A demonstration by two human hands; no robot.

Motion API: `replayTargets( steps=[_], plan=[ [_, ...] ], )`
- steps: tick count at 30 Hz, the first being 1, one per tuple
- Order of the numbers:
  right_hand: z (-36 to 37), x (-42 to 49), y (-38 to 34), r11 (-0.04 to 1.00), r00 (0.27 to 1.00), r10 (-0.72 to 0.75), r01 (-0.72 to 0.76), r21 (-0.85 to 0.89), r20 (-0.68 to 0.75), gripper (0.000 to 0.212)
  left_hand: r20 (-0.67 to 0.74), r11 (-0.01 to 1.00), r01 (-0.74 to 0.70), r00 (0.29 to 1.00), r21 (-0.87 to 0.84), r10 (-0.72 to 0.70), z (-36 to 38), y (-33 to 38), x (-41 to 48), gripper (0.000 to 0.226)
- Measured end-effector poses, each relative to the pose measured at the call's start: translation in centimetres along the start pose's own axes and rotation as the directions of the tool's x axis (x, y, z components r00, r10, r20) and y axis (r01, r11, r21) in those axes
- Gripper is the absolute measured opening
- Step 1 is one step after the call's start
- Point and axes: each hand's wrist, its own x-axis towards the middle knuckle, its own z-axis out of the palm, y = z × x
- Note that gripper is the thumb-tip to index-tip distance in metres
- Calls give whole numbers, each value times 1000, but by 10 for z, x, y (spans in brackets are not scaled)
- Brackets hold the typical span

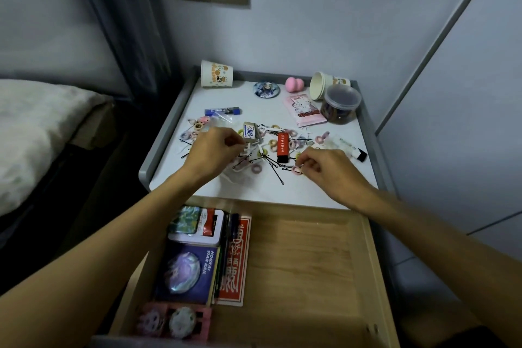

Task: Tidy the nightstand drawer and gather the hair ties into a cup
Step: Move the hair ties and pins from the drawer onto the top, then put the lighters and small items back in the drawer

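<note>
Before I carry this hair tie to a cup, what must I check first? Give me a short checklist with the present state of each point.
1. Right hand pinches the pink hair tie: ok.
2. Bobby pins are free of that tie: cannot tell.
3. A cup has its mouth facing up: not ok. Neither the left cup nor the stacked cups shows an upward mouth.
4. Left hand holds a tie: cannot tell.
5. Drawer is open: ok.

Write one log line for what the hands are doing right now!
left hand: fingers curled, grip unclear | right hand: pinches pink hair tie | drawer: open
</note>
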Motion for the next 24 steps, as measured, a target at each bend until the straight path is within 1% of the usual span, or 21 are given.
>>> replayTargets(
  steps=[1, 3, 4, 5, 7, 8, 10, 16, 19, 22, 23, 24],
  plan=[
    [-2, -1, -1, 998, 998, 2, -5, -64, -58, 14, -2, 1000, -2, 1000, 5, 2, -1, 0, -3, 16],
    [-12, -1, 4, 977, 969, 14, -67, -204, -248, 19, 3, 1000, -8, 1000, 23, 8, 1, -3, -9, 14],
    [-19, 2, 10, 961, 950, 32, -115, -251, -310, 24, 5, 999, -13, 1000, 37, 13, 2, -4, -11, 13],
    [-24, 5, 18, 944, 943, 76, -173, -281, -323, 30, 7, 999, -16, 1000, 48, 16, 4, -4, -13, 12],
    [-31, 13, 34, 901, 947, 201, -279, -333, -249, 41, 16, 998, -23, 1000, 52, 22, 8, -4, -14, 13],
    [-31, 15, 40, 886, 951, 238, -295, -359, -196, 43, 20, 998, -23, 1000, 53, 22, 11, -4, -14, 13],
    [-31, 20, 48, 883, 961, 233, -274, -381, -149, 43, 23, 998, -26, 999, 55, 25, 13, 0, -11, 15],
    [-35, 33, 50, 906, 971, 204, -235, -353, -124, 33, 12, 994, -83, 997, 74, 82, 28, 31, 12, 19],
    [-37, 33, 49, 928, 973, 193, -222, -300, -124, 32, 25, 976, -103, 995, 191, 100, 47, 54, 32, 22],
    [-35, 31, 51, 965, 986, 160, -168, -202, -57, 29, 58, 925, -88, 996, 369, 72, 66, 67, 47, 24],
    [-36, 31, 53, 973, 988, 141, -149, -178, -56, 27, 71, 909, -86, 996, 408, 62, 72, 69, 50, 24],
    [-36, 32, 54, 976, 989, 125, -138, -170, -85, 25, 76, 898, -80, 996, 432, 52, 75, 69, 52, 25]
  ],
)
